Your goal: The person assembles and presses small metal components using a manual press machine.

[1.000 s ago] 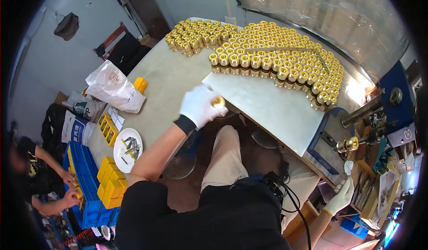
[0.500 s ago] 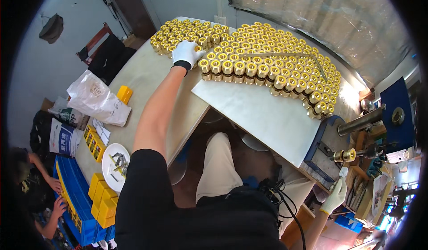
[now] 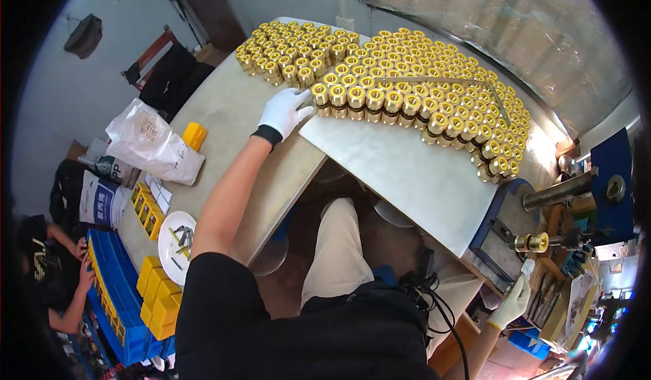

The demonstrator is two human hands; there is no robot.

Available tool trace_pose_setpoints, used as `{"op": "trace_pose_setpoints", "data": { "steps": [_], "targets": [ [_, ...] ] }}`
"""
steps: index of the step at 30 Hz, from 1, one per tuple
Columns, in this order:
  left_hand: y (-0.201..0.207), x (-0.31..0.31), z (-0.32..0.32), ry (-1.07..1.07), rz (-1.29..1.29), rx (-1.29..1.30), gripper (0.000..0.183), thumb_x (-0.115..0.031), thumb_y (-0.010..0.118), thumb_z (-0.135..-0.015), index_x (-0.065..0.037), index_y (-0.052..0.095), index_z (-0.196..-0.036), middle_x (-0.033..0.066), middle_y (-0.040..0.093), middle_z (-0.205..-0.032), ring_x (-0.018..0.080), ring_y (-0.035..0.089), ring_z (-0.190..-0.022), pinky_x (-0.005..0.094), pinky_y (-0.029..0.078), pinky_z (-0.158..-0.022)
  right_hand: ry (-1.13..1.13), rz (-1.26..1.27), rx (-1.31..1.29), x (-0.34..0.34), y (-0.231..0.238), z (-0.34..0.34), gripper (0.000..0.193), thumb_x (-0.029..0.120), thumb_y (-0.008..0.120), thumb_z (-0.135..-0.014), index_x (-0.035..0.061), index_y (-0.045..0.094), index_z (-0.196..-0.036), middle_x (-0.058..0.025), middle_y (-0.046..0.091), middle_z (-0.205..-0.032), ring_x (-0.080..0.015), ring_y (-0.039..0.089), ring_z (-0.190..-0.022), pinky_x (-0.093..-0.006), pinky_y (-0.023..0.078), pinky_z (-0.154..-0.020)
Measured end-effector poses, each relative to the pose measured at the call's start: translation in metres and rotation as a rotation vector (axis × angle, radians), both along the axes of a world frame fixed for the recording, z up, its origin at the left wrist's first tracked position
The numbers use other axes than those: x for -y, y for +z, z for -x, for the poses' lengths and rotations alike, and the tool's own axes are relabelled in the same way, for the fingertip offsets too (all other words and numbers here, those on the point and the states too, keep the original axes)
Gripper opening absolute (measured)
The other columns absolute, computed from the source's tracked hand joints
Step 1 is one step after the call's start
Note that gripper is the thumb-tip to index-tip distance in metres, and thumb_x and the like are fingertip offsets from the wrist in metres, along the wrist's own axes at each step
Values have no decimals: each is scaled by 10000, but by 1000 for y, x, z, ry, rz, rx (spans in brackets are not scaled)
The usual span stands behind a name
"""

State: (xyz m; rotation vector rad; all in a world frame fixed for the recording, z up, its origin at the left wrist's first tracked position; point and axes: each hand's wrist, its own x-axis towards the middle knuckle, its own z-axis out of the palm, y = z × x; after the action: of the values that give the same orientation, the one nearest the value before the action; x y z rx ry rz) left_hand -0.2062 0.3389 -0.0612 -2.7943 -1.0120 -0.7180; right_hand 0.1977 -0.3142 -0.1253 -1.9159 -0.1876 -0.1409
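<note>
My left hand (image 3: 283,113), in a white glove, is over the table at the left front corner of the larger block of brass fittings (image 3: 393,102). Its thumb and fingers are apart with nothing between them, and the fingertips come close to the corner fitting (image 3: 319,95). A second cluster of brass fittings (image 3: 291,51) stands upright behind the hand. At the far right, my right hand (image 3: 512,303), also gloved, is closed round something below a whitish rounded piece (image 3: 527,267); its grip is partly hidden. Just above, a brass fitting (image 3: 531,242) sits sideways at the blue press (image 3: 610,187).
A flat metal strip (image 3: 434,80) lies across the fittings. On the left are a white sack (image 3: 154,143), yellow boxes (image 3: 157,302) and a white plate (image 3: 171,224) of small metal parts. A co-worker's hands (image 3: 83,261) rest at a blue crate (image 3: 119,292).
My left hand has let go of a fitting in the left cluster and moved nearer to me, to the larger block's corner. The right hand stays beside the press. The whole view has shifted slightly.
</note>
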Motion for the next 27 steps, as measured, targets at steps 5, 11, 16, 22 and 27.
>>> {"op": "trace_pose_setpoints", "data": {
  "steps": [5,11,16,22,27],
  "targets": [
    [-6,-37,-4,-2,56,-103,374,-318,631,-1003,-125,716,-1313,185,707,-1111,403,660,-1038,500,540,-938,8,73,15,-8,7,2,290,202,673,-1072,-14,736,-1255,17,651,-924,-46,510,-727,-218,415,-642],
    [-18,-44,-22,99,81,-5,361,-269,639,-984,-190,736,-1323,182,711,-1091,392,670,-1034,499,547,-938,25,87,55,5,-4,-6,307,229,690,-1056,-31,742,-1213,-16,703,-1025,-75,569,-792,-237,488,-714],
    [-40,-44,-26,28,117,146,434,-280,643,-973,-66,701,-1346,232,678,-1355,419,643,-1232,483,498,-1101,60,-15,-60,9,12,0,281,192,700,-1048,-19,739,-1230,-32,719,-1081,-89,632,-865,-239,529,-769],
    [-5,-14,44,260,323,628,424,-323,583,-1084,-13,705,-1347,144,724,-1346,247,670,-1247,359,488,-1101,39,-13,334,-4,140,18,282,85,728,-1006,-41,731,-1259,-77,753,-1156,-162,675,-1101,-313,529,-1001],
    [20,106,9,146,468,773,368,-267,555,-1119,3,715,-1310,99,745,-1285,194,680,-1204,340,505,-1067,-628,252,1313,29,370,31,243,81,563,-1055,29,781,-1151,-108,796,-1095,-218,760,-912,-352,615,-842]
  ]
}}
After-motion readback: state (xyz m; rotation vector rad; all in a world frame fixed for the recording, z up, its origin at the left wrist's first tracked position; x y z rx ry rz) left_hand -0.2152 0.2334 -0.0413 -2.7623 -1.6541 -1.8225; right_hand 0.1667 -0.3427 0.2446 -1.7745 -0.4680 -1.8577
